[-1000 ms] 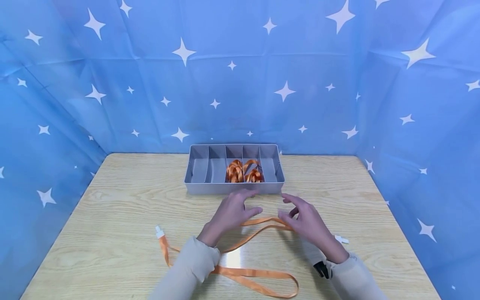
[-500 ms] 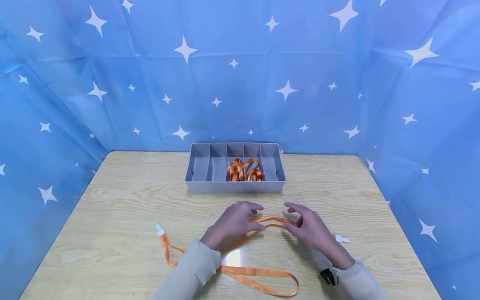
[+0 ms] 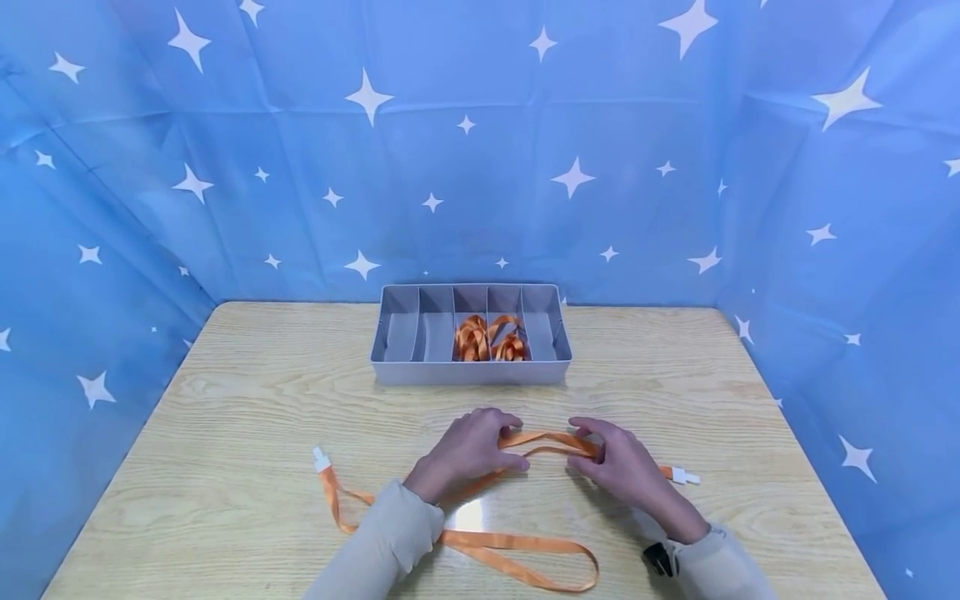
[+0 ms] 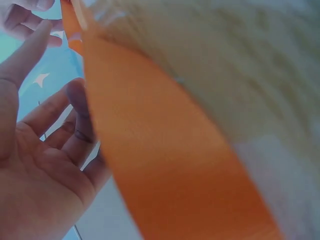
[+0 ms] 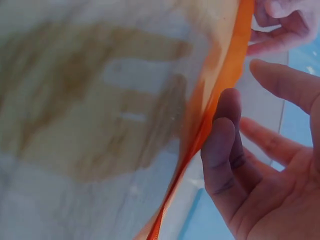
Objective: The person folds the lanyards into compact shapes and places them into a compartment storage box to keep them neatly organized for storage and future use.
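An orange ribbon lanyard (image 3: 551,438) lies on the table, its strands running between the two hands. My left hand (image 3: 468,448) is at the left of these strands, thumb apart from the bent fingers. Facing it, my right hand (image 3: 622,468) has its thumb and fingers around the strands with a gap between them. Both wrist views show the orange ribbon (image 4: 150,130) beside the fingers, with no firm pinch visible. A white clip (image 3: 321,460) ends a strap at the left, and another white clip (image 3: 682,476) sticks out behind the right hand. The left forearm hides part of the ribbon.
A grey tray (image 3: 472,373) with several compartments stands at the back of the wooden table (image 3: 247,400). Bundled orange ribbons (image 3: 472,340) fill two of its compartments. Nearer me lies a loose orange loop (image 3: 540,546). A blue star-patterned curtain (image 3: 480,167) encloses the table.
Both hands have come down and slightly toward me, onto the ribbon strands. The fingers now sit around the strands, and more of the right-hand clip shows.
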Demonstrator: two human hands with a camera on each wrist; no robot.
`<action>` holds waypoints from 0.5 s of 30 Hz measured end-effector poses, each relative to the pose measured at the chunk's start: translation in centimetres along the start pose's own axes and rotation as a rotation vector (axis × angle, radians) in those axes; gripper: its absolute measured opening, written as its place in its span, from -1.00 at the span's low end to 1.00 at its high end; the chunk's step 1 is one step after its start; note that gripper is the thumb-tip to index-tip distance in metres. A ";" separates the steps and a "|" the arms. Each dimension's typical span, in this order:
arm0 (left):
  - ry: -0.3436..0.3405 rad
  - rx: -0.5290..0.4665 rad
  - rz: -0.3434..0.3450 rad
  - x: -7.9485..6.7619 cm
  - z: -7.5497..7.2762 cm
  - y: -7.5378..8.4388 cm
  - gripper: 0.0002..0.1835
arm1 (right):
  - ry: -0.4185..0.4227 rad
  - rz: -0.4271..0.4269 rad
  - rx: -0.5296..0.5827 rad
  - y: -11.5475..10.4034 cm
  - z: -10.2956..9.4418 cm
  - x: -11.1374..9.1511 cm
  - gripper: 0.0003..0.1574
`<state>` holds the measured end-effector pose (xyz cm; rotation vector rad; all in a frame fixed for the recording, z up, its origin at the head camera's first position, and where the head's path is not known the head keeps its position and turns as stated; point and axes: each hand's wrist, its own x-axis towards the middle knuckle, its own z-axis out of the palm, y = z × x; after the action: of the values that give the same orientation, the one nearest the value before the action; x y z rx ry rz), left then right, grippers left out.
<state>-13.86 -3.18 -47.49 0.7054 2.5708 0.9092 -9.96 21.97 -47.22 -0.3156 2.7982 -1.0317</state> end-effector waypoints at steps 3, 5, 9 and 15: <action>-0.013 0.013 0.020 0.1 0.1 0.0 -0.52 | 0.009 -0.011 -0.037 0.1 0.2 0.0 -0.34; -0.023 0.019 0.026 0.2 0.1 0.0 -0.56 | 0.013 -0.016 -0.052 0.1 0.3 0.0 -0.36; -0.033 0.055 0.039 0.3 0.3 0.0 -0.60 | 0.019 -0.016 -0.073 0.0 0.4 0.0 -0.39; -0.022 0.123 0.094 0.5 0.4 0.0 -0.81 | 0.023 -0.031 -0.131 0.1 0.6 0.1 -0.45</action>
<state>-14.04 -2.71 -47.86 0.8729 2.6110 0.7712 -9.97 21.66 -47.77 -0.3656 2.8964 -0.8650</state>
